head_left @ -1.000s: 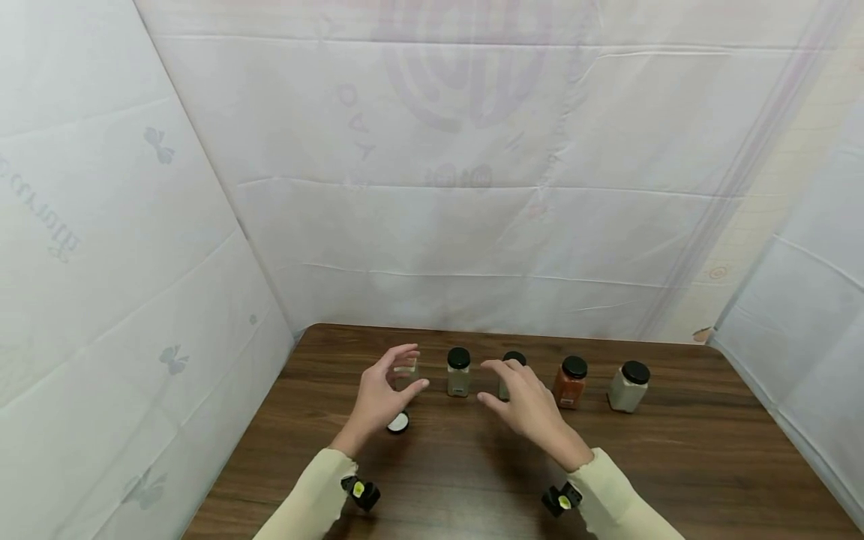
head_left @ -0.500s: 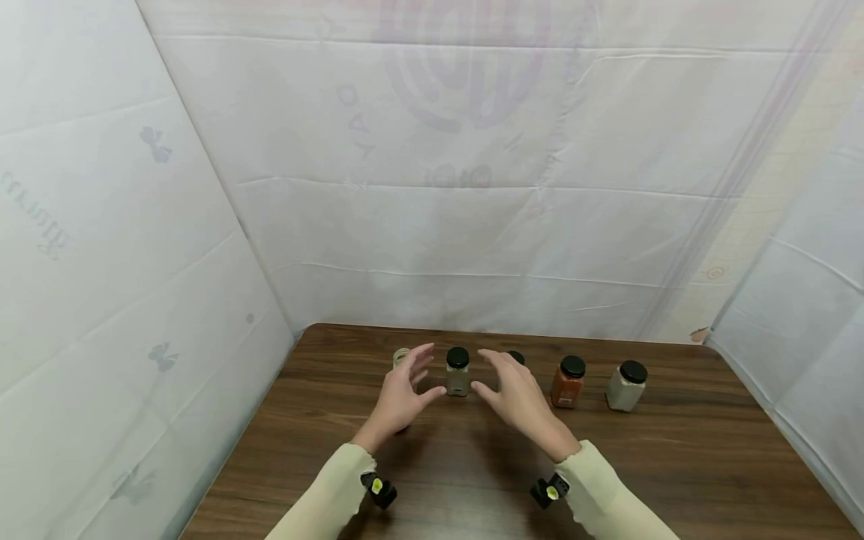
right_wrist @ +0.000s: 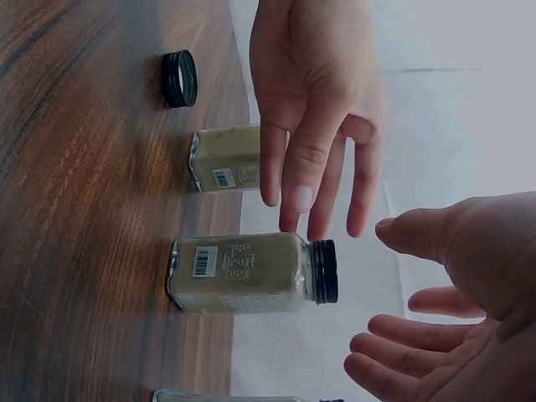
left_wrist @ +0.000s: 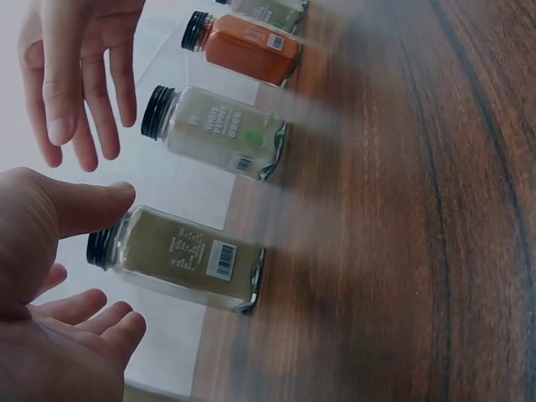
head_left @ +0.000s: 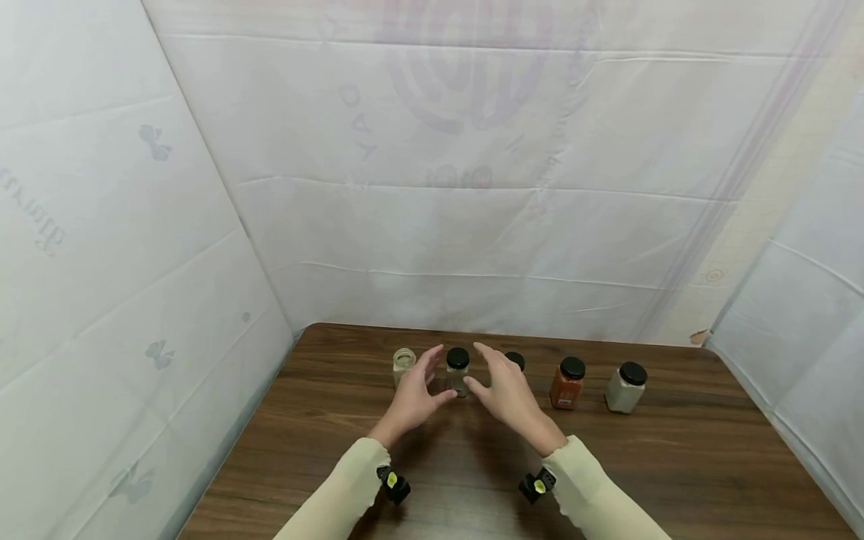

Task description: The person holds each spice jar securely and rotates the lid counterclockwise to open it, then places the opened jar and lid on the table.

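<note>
A square glass spice jar [head_left: 457, 373] of olive-beige powder with a black lid stands upright between my two hands. My left hand [head_left: 415, 394] is at its left side, fingers spread and curved, thumb close in front of it. On the other side my right hand [head_left: 506, 391] faces it with fingers parted and bent. In the left wrist view the left thumb overlaps the black lid [left_wrist: 102, 247]; in the right wrist view a gap shows between the right fingers and the lid. Neither hand holds anything. Left of the left hand stands a lidless jar [head_left: 403, 361].
Right of the middle jar stand a pale jar labelled white pepper [left_wrist: 224, 134], an orange-red one [head_left: 566, 386] and another pale one [head_left: 625, 388], all black-lidded. A loose black lid [right_wrist: 178, 79] lies on the wooden table [head_left: 709, 442] near the lidless jar. White sheeting [head_left: 472, 232] hangs behind.
Both hands have moved inward towards the middle jar, the left hand from in front of the lidless jar, which now shows. The jars stay in place. The loose lid is now hidden in the head view.
</note>
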A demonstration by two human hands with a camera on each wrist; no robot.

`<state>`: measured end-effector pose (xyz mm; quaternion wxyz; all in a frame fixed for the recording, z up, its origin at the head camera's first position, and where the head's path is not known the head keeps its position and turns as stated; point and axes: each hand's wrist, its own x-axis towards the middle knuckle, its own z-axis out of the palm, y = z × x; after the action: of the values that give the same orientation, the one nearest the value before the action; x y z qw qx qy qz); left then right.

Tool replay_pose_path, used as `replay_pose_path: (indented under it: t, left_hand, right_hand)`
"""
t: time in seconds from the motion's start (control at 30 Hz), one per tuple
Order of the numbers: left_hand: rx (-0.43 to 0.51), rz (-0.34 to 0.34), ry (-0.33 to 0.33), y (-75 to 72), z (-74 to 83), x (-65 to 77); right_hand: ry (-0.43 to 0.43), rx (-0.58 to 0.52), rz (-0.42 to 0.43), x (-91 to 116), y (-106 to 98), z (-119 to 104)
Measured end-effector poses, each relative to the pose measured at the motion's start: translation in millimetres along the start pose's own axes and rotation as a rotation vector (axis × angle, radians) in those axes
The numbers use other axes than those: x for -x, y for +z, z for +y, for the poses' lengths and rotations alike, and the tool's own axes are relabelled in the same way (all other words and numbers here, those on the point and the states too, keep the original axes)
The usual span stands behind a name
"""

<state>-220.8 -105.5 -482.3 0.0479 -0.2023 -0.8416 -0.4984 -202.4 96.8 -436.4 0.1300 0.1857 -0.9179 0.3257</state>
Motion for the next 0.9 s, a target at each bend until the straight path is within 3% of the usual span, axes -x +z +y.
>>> replay_pose_path:
  t: [0.4,0.9]
  left_hand:
    - [0.017,0.003,-0.027,7.4,-5.3,-5.8]
    - [-0.036,0.013,-0.082,18.6,-11.0,-14.9]
  right_hand:
    - [-0.004,0.002,-0.004,-10,10,5]
    - [0.03,-0.016,-0.01,-14,13,5]
